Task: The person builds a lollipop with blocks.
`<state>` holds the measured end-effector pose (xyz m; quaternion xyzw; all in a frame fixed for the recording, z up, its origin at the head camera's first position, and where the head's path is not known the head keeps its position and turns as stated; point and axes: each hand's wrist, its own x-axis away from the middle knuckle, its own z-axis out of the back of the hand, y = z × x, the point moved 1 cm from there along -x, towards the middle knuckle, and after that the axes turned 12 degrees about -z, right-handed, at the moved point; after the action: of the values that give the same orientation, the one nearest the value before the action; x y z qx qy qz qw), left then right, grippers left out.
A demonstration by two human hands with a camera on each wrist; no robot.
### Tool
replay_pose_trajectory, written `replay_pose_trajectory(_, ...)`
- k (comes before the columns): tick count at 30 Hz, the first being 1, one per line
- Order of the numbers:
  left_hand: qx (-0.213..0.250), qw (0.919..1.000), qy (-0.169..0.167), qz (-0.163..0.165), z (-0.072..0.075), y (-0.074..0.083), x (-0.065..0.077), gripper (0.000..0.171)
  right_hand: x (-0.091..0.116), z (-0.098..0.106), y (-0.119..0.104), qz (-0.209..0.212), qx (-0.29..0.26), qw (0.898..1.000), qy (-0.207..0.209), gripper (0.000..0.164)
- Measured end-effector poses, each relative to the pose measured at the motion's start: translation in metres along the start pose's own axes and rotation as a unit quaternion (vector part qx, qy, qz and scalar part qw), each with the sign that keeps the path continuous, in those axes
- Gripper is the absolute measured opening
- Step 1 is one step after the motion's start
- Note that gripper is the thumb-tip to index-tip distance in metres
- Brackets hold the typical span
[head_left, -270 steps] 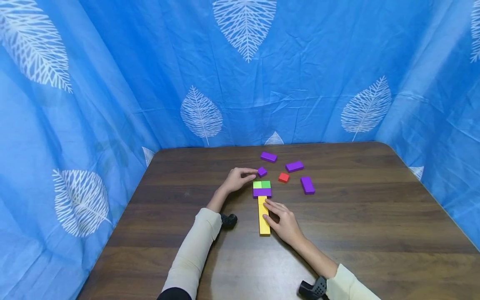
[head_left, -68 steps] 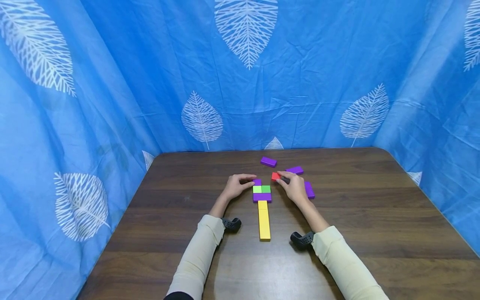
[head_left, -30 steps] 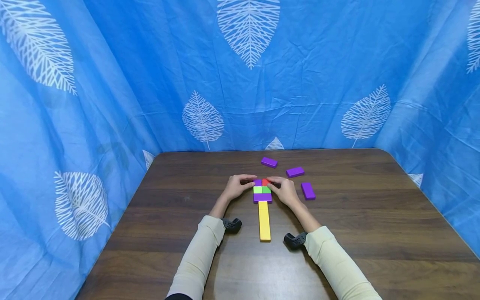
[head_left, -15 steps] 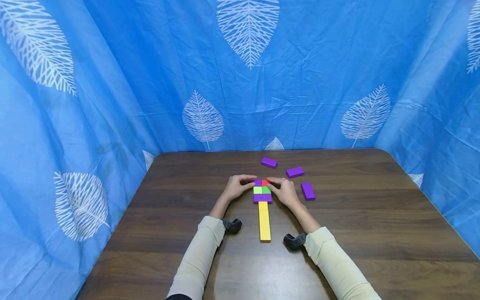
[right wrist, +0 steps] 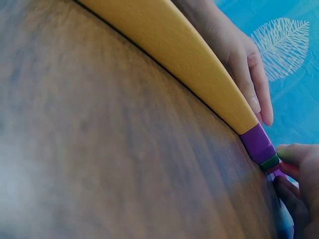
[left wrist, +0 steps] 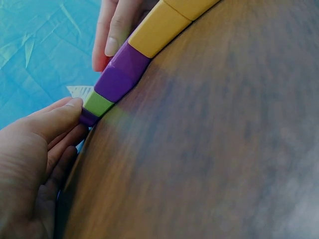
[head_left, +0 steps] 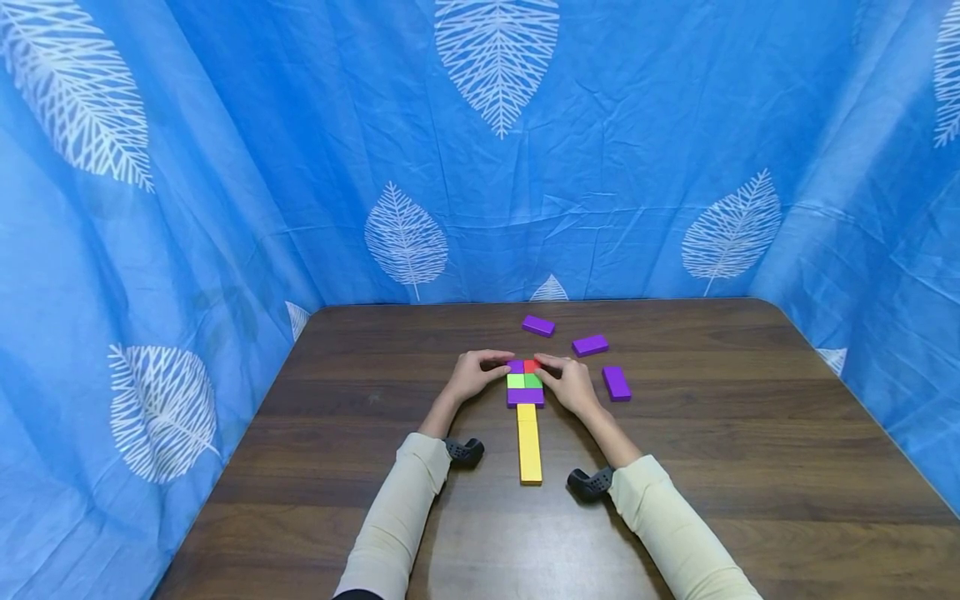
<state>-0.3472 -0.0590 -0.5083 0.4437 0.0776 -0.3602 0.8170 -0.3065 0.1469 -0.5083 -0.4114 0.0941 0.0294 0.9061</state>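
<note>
Flat coloured blocks lie joined on the table. My left hand pinches a small purple block at the far left corner of the group. Opposite it, my right hand pinches a small red block, partly hidden by the fingers. These two blocks sit side by side. Nearer to me come a light green block and a darker green block, then a long purple block. From its near side a yellow strip runs toward me, with a seam near its top.
Three loose purple blocks lie beyond and right of the group: a far one, a middle one and a right one. Wrist cameras hang under both arms. A blue leaf-print curtain stands behind the wooden table.
Since the oldest frame, the small purple block has come in against the light green one. My right hand has left the yellow strip and brought the red block beside it. Both hands lately hold still.
</note>
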Motion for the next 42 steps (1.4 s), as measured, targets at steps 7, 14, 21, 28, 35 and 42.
replay_pose_trajectory(7,0.004,1.0000,0.006,0.003,0.000,0.001,0.000,0.027,0.009,0.009,-0.002,0.015,-0.012,1.000,0.009,0.037)
replay_pose_trajectory(14,0.011,0.9999,0.006,0.001,-0.001,0.001,0.000,0.027,0.025,0.036,0.004,0.049,-0.014,0.998,0.039,0.034)
replay_pose_trajectory(21,0.009,0.9999,0.006,0.000,0.001,0.001,0.000,0.027,0.037,0.068,0.020,0.116,0.003,0.993,0.024,0.030)
replay_pose_trajectory(28,0.007,1.0000,0.006,0.000,0.002,0.000,0.001,0.027,0.036,0.092,0.050,0.091,0.008,0.995,0.046,0.045)
replay_pose_trajectory(35,0.005,0.9999,0.009,-0.007,0.001,0.001,0.001,0.027,0.037,0.106,0.072,0.011,0.010,1.000,-0.018,0.070)
replay_pose_trajectory(42,0.003,0.9999,0.010,-0.009,0.001,0.002,0.001,0.027,0.037,0.107,0.081,-0.022,0.051,0.996,-0.076,0.084)
